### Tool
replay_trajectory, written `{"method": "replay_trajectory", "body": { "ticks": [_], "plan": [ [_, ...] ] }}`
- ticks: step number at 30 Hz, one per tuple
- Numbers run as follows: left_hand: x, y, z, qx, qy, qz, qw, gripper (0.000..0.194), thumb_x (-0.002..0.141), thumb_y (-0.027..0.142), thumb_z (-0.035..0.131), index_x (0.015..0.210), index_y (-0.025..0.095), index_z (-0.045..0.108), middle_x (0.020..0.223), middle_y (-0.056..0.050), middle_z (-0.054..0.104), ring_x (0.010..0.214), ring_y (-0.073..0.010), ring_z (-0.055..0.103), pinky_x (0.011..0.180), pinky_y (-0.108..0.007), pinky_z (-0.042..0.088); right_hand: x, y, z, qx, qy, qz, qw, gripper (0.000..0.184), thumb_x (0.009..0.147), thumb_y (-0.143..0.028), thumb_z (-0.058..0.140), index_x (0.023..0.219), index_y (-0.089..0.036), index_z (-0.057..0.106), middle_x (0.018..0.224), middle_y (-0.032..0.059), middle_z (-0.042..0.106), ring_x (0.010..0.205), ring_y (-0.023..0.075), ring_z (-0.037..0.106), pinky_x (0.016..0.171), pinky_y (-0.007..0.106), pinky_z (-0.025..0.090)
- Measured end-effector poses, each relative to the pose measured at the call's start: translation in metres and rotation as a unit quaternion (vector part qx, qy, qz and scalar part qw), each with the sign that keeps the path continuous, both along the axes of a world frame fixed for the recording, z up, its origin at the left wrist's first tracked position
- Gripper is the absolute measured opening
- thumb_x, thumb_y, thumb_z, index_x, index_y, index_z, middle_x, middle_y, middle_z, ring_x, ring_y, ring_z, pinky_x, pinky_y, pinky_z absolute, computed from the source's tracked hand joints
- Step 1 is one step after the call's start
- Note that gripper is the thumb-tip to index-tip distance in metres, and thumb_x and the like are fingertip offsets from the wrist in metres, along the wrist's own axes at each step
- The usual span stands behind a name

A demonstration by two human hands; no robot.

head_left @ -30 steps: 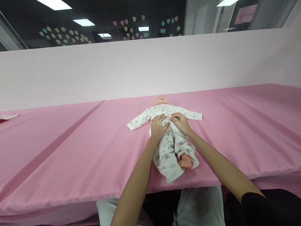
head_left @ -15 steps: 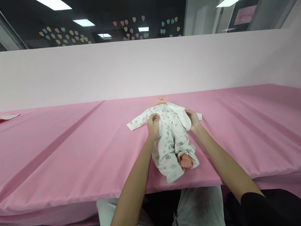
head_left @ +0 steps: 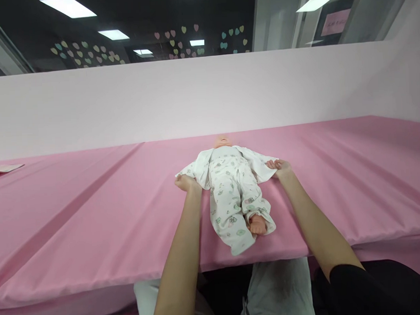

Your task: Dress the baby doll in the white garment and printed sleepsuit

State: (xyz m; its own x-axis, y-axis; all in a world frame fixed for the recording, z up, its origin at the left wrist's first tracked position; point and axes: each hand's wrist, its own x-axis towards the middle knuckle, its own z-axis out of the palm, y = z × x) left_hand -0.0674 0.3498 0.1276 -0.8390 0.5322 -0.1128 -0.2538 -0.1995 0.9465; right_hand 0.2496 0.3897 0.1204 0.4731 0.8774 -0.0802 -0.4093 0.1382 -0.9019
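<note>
A baby doll [head_left: 223, 142] lies on its back with its head towards the wall. It wears white patterned pants [head_left: 228, 193], and one bare foot [head_left: 258, 225] shows at the right cuff. The doll's white top [head_left: 203, 167] is spread open at the front, its plain inner side turned out. My left hand [head_left: 188, 182] is closed at the top's left side, near the sleeve end. On the other side my right hand [head_left: 278, 166] pinches the edge of the right front panel. The doll's arms are hidden under the cloth.
A pink sheet [head_left: 95, 216] with long creases covers the table up to a white wall [head_left: 194, 98]. At the far left lies a folded light cloth [head_left: 5, 169]. My legs [head_left: 280, 288] are below the table's front edge.
My left hand has moved left from the doll's chest, drawing the left front panel open. My right hand has shifted slightly right with the other panel, and the doll's torso is now uncovered.
</note>
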Motion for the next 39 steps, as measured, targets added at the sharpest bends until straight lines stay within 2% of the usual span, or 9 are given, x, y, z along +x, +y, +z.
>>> {"method": "replay_trajectory", "body": {
  "ticks": [4,8,11,14,20,29,34,36,39],
  "plan": [
    [0.010,-0.017,0.018,0.046,0.206,0.109,0.971,0.030,0.082,0.016,0.036,0.111,0.021,0.044,0.123,-0.008,0.049,0.116,-0.0176,0.048,0.099,-0.033,0.040,-0.002,-0.001,0.008,-0.034,0.033,-0.093,0.995,0.017,0.069,-0.009,0.041,0.057,-0.021,0.040,0.058,-0.0017,0.051,0.055,0.0112,0.055,0.057,0.026,0.051],
    [0.037,-0.023,0.017,0.126,0.405,-0.091,0.901,0.032,0.091,0.030,0.036,0.119,0.021,0.049,0.124,-0.009,0.055,0.118,-0.0178,0.049,0.102,-0.033,0.039,-0.027,-0.011,0.024,0.090,-0.082,-0.129,0.984,0.010,0.068,-0.013,0.048,0.069,-0.019,0.056,0.074,-0.0005,0.062,0.076,0.0118,0.060,0.078,0.026,0.050],
    [0.053,-0.019,0.003,0.076,0.504,-0.251,0.823,0.042,0.085,0.032,0.050,0.126,0.020,0.048,0.137,-0.010,0.047,0.130,-0.0227,0.039,0.110,-0.040,0.029,-0.055,-0.024,0.027,0.219,-0.304,-0.032,0.927,0.018,0.071,-0.021,0.051,0.084,-0.019,0.063,0.093,0.0035,0.066,0.095,0.0173,0.060,0.093,0.036,0.045],
    [0.057,-0.016,-0.008,0.010,0.531,-0.308,0.789,0.054,0.081,0.031,0.058,0.132,0.021,0.044,0.147,-0.011,0.034,0.138,-0.0260,0.026,0.113,-0.045,0.021,-0.076,-0.033,0.017,0.208,-0.443,0.083,0.868,0.034,0.071,-0.024,0.055,0.104,-0.019,0.061,0.117,0.0067,0.061,0.112,0.0226,0.053,0.102,0.043,0.037],
    [0.053,-0.014,-0.008,0.003,0.532,-0.310,0.788,0.063,0.077,0.028,0.061,0.136,0.019,0.040,0.147,-0.013,0.032,0.138,-0.0262,0.026,0.113,-0.044,0.023,-0.081,-0.035,0.002,0.128,-0.501,0.151,0.842,0.050,0.076,-0.033,0.056,0.124,-0.023,0.050,0.129,0.0064,0.054,0.118,0.0249,0.049,0.103,0.047,0.034],
    [0.053,-0.019,0.002,-0.062,0.526,-0.289,0.797,0.070,0.070,0.033,0.064,0.134,0.019,0.040,0.135,-0.012,0.044,0.126,-0.0324,0.037,0.105,-0.048,0.030,-0.079,-0.033,0.002,0.159,-0.566,0.096,0.803,0.045,0.077,-0.035,0.057,0.119,-0.019,0.051,0.120,0.0102,0.057,0.112,0.0247,0.051,0.098,0.043,0.038],
    [0.055,-0.023,0.003,-0.064,0.549,-0.243,0.797,0.052,0.068,0.033,0.065,0.117,0.022,0.051,0.118,-0.008,0.053,0.113,-0.0298,0.045,0.097,-0.044,0.036,-0.081,-0.035,0.005,0.157,-0.607,0.066,0.776,0.034,0.078,-0.037,0.055,0.106,-0.018,0.056,0.106,0.0089,0.057,0.102,0.0236,0.053,0.091,0.038,0.040],
    [0.055,-0.026,0.005,-0.077,0.588,-0.238,0.769,0.034,0.072,0.034,0.062,0.103,0.021,0.055,0.110,-0.008,0.058,0.108,-0.0295,0.047,0.091,-0.044,0.038,-0.081,-0.039,0.008,0.144,-0.618,0.058,0.771,0.026,0.077,-0.038,0.056,0.095,-0.019,0.058,0.095,0.0065,0.058,0.091,0.0220,0.055,0.082,0.035,0.042],
    [0.050,-0.037,0.010,-0.089,0.699,-0.264,0.658,0.017,0.082,0.036,0.052,0.084,0.020,0.056,0.095,-0.009,0.064,0.101,-0.0299,0.051,0.086,-0.046,0.037,-0.077,-0.047,0.010,0.127,-0.633,0.072,0.760,0.015,0.077,-0.034,0.055,0.079,-0.019,0.054,0.074,0.0010,0.056,0.071,0.0178,0.052,0.065,0.029,0.038]
  ]
}}
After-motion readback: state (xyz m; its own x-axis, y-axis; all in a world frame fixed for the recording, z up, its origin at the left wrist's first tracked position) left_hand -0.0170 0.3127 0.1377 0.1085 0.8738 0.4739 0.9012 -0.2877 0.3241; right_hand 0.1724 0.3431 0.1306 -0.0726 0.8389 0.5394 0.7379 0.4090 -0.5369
